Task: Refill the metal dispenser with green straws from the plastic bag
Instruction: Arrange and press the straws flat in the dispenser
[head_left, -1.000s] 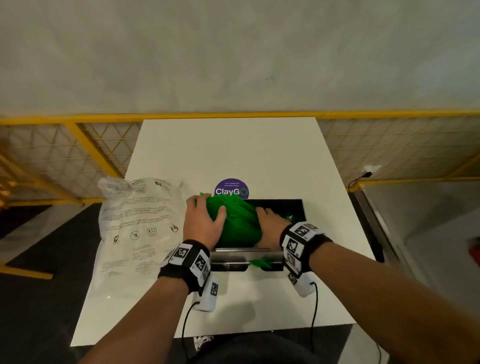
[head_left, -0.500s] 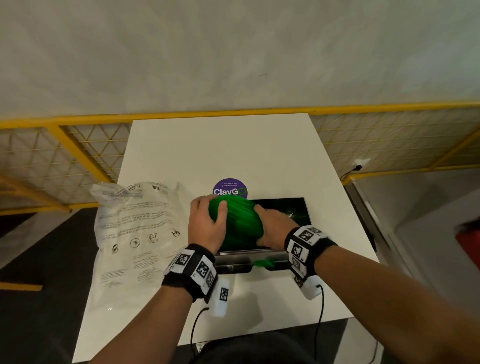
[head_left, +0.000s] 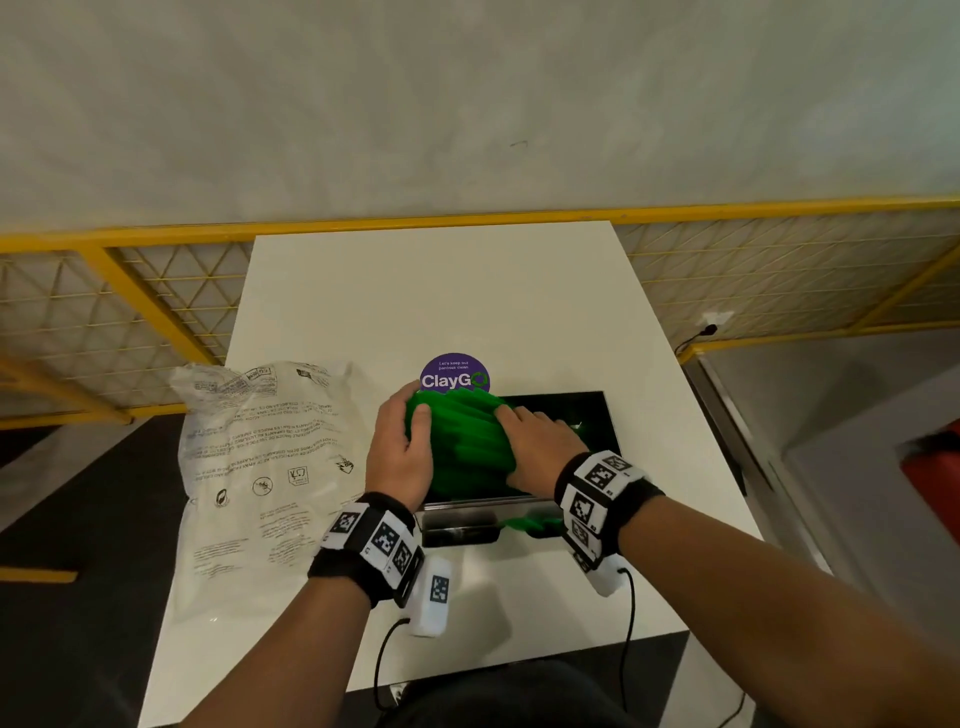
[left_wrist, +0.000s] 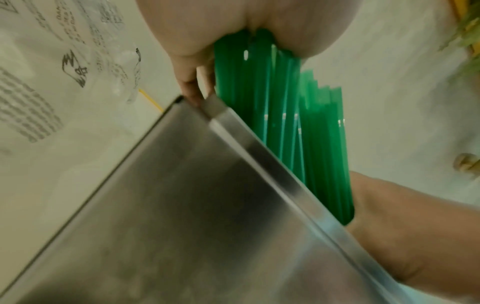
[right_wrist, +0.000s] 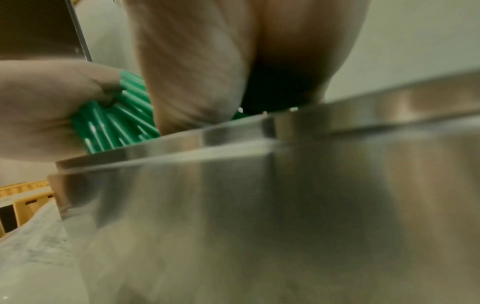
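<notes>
A thick bundle of green straws lies across the left part of the open metal dispenser on the white table. My left hand curls round the bundle's left side, thumb on top. My right hand wraps its right side, fingers over the straws. In the left wrist view the straws hang past the dispenser's steel rim under my palm. In the right wrist view the straws show above the steel wall. A few straws poke from the front slot. The clear plastic bag lies flat to the left.
A purple ClayGo sticker sits on the table just behind the dispenser. A yellow mesh railing runs behind and to both sides of the table. Cables hang from my wrist cameras at the table's front edge.
The two hands have stayed on the straw bundle over the dispenser; the bundle has shifted slightly and looks more squeezed together. The bag has not moved.
</notes>
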